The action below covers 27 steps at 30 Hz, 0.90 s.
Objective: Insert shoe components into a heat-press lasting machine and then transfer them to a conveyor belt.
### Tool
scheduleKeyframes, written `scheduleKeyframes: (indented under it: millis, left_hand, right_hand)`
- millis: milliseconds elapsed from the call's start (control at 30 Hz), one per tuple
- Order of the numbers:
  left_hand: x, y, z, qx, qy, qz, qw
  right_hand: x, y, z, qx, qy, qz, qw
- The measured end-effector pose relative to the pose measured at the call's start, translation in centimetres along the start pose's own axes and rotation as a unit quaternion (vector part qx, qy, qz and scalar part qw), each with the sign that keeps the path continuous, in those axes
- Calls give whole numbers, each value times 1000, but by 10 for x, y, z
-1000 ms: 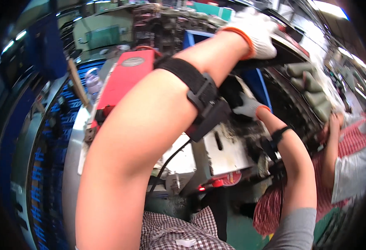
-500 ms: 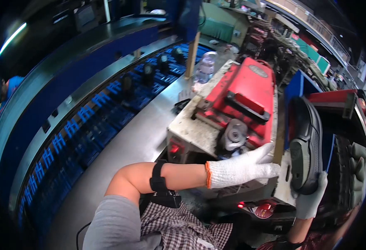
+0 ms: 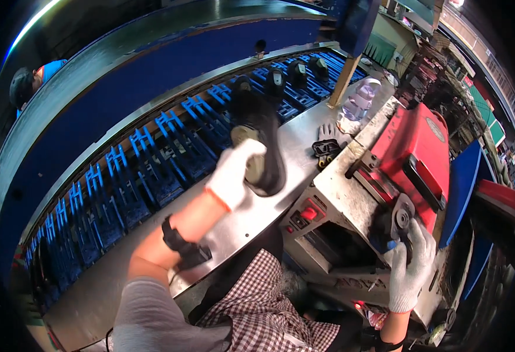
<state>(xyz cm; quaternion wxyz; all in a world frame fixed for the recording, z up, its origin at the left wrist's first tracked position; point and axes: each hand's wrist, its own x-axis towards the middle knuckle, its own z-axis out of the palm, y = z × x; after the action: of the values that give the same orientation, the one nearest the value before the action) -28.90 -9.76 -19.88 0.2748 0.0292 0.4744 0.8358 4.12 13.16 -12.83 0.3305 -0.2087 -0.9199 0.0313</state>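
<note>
My left hand [image 3: 234,176], in a white knit glove with an orange cuff, is closed around a dark shoe [image 3: 272,161] with an olive-grey sole. The shoe is tilted and blurred, above the metal ledge and the edge of the blue-slatted conveyor. On the right, my gloved right hand [image 3: 413,264] grips a grey shoe-last-like piece [image 3: 402,216] with a round hole in its end. This piece sticks out at the front of a red-covered machine [image 3: 413,158]; the rest of it is hidden.
Several dark shoes [image 3: 298,71] stand on the far conveyor slats [image 3: 169,126]. The metal ledge [image 3: 222,234] holds a grey glove [image 3: 328,134] and a clear plastic bottle [image 3: 360,100]. A wooden post [image 3: 345,81] rises nearby. Another person [image 3: 31,85] is beyond the blue beam.
My view has turned left. A dark shoe, held by my right hand before, is now in my left hand over the ledge. My right hand has come to the grey piece at the machine.
</note>
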Motion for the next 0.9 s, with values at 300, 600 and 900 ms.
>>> scheduleKeyframes:
  millis: [300, 600, 900]
  left_hand:
    - [205, 40, -120, 308, 231, 97, 918]
    - [245, 11, -119, 692, 310, 119, 640]
    - [88, -49, -104, 795, -12, 143, 590]
  right_hand:
    - [0, 7, 16, -52, -16, 23, 998]
    - [-2, 9, 16, -38, 6, 51, 998]
    - [-1, 6, 12, 9, 1, 105, 994]
